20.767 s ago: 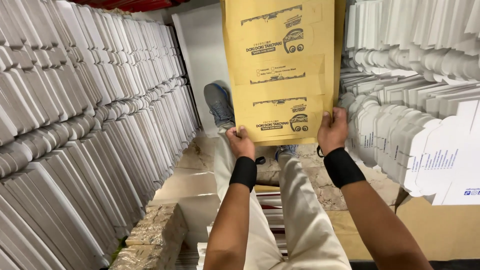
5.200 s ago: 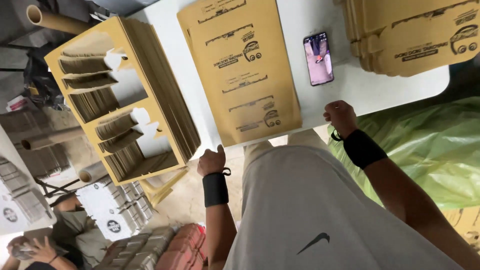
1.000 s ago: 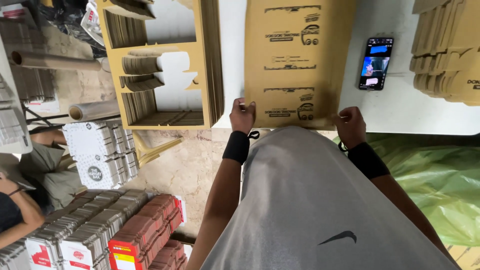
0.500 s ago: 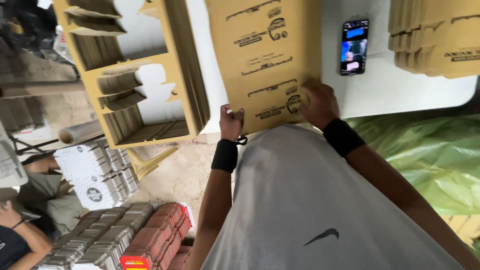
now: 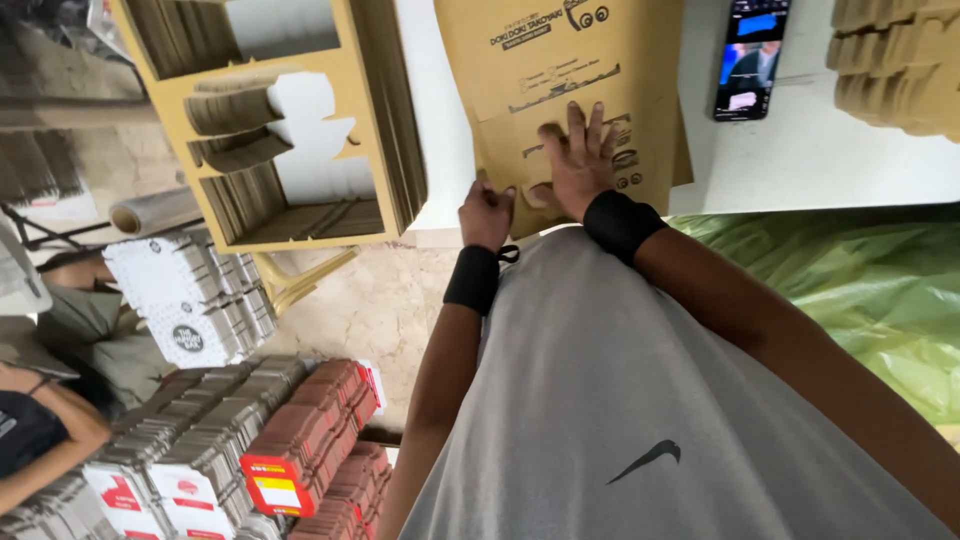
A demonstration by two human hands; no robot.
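Note:
A stack of flat brown printed cardboard sheets (image 5: 560, 70) lies on a white table (image 5: 800, 160) in front of me. My left hand (image 5: 487, 213), with a black wristband, curls around the near left corner of the top sheet. My right hand (image 5: 580, 165), also with a black wristband, lies flat on top of the sheet near its front edge with the fingers spread. My grey shirt fills the lower part of the view.
A phone (image 5: 748, 60) with a lit screen lies on the table right of the sheets, and another brown stack (image 5: 900, 65) sits at the far right. Yellow die-cut cardboard (image 5: 290, 120) leans at left. Green plastic (image 5: 860, 290), floor stacks of flat boxes (image 5: 290, 440) and another person (image 5: 40, 420) are nearby.
My right hand has slid from the sheet's near edge onto its top and spread its fingers. My left hand stays at the near left corner.

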